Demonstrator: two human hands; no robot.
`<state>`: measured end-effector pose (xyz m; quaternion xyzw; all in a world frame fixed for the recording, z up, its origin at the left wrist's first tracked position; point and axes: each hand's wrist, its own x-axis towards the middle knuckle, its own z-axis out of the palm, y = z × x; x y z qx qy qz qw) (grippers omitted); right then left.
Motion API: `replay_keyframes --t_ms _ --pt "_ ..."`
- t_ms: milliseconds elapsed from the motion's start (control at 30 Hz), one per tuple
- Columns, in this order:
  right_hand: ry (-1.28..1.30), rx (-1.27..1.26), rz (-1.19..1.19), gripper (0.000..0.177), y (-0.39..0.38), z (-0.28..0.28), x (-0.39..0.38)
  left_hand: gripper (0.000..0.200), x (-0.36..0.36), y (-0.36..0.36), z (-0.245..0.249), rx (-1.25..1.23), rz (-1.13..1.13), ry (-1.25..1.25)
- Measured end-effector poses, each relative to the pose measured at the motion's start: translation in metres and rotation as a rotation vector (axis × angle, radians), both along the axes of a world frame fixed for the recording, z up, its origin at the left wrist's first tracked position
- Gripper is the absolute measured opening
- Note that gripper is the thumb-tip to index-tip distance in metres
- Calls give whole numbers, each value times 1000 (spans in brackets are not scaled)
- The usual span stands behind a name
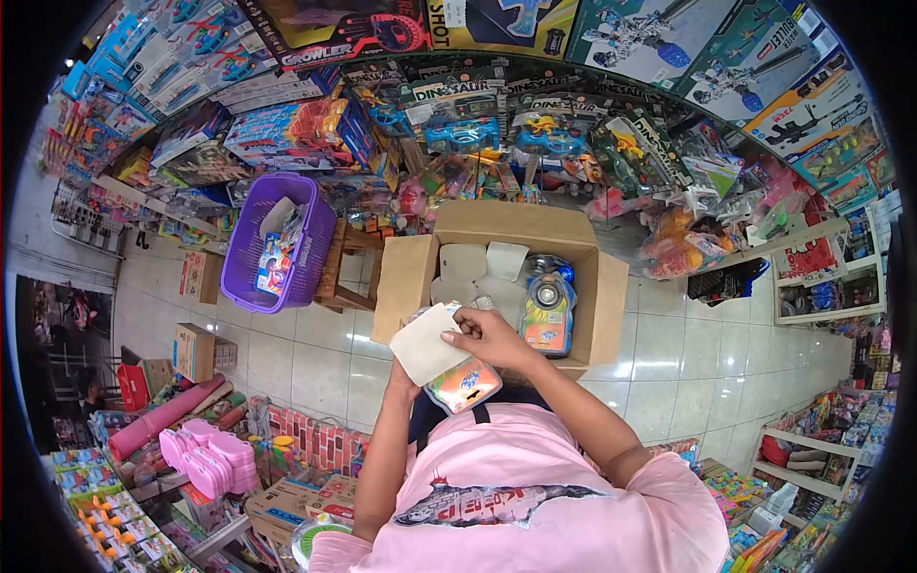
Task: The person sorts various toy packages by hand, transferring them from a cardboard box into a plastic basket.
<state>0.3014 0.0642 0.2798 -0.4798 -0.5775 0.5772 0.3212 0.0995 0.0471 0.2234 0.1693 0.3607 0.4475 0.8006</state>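
Beside the open box [514, 224], your right fingers [461, 339] pinch the pale card [423, 349]. Your left hand [403, 381] grips the toy pack [468, 385] beneath, probably to steady both

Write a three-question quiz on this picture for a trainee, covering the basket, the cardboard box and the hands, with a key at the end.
1. Multiple choice: what colour is the basket to the left of the cardboard box?
A) green
B) purple
C) white

2. True or false: the flaps of the cardboard box are folded shut over its contents.

3. Short answer: which of the person's hands has its fingers on the upper edge of the pale card?

Key:
1. B, purple.
2. False; the flaps are spread open and a toy pack shows inside.
3. The right hand.
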Motion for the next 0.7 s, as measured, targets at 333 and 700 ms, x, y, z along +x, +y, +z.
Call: replay_keyframes --t_ms 333,700 --pt "-649 -176 -685 58 9 -130 79 40 -19 -4 -43 -136 13 7" --pt "-784 -524 -687 91 -16 -185 120 50 -9 9 -34 -248 0 52"
